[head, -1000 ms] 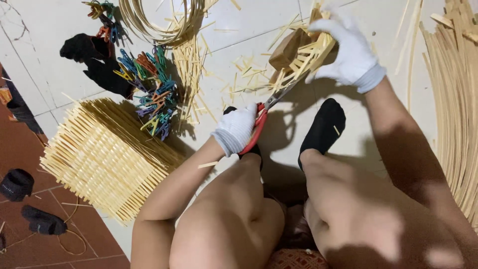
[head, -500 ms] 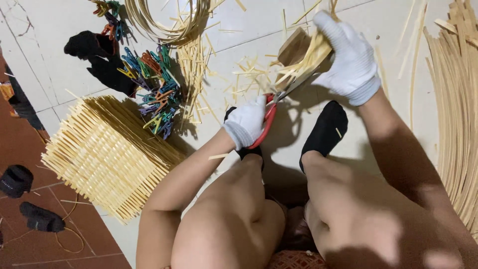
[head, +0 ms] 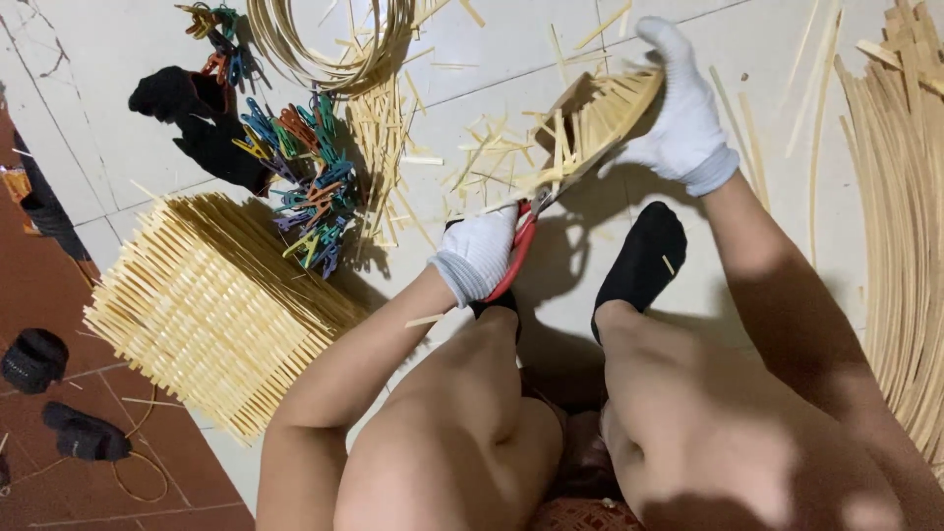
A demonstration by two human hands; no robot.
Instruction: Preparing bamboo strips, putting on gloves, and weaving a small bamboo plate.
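Note:
My left hand (head: 479,254), in a white glove, grips red-handled scissors (head: 519,244) whose blades reach up under the protruding strip ends of a small woven bamboo piece (head: 602,120). My right hand (head: 681,111), also gloved in white, holds that piece tilted above the floor. Both my feet are in black socks (head: 641,258) just below the hands.
A larger woven bamboo basket (head: 202,307) lies at the left. Above it sit a pile of coloured clips (head: 309,189) and black gloves (head: 187,116). Cut bamboo offcuts (head: 393,147) litter the white tiles, a coil of strips (head: 329,44) lies at the top, long strips (head: 900,216) at the right.
My right hand has tipped the small woven piece further, so its strip ends now point down toward the scissors. The left hand with the scissors has stayed close beneath it.

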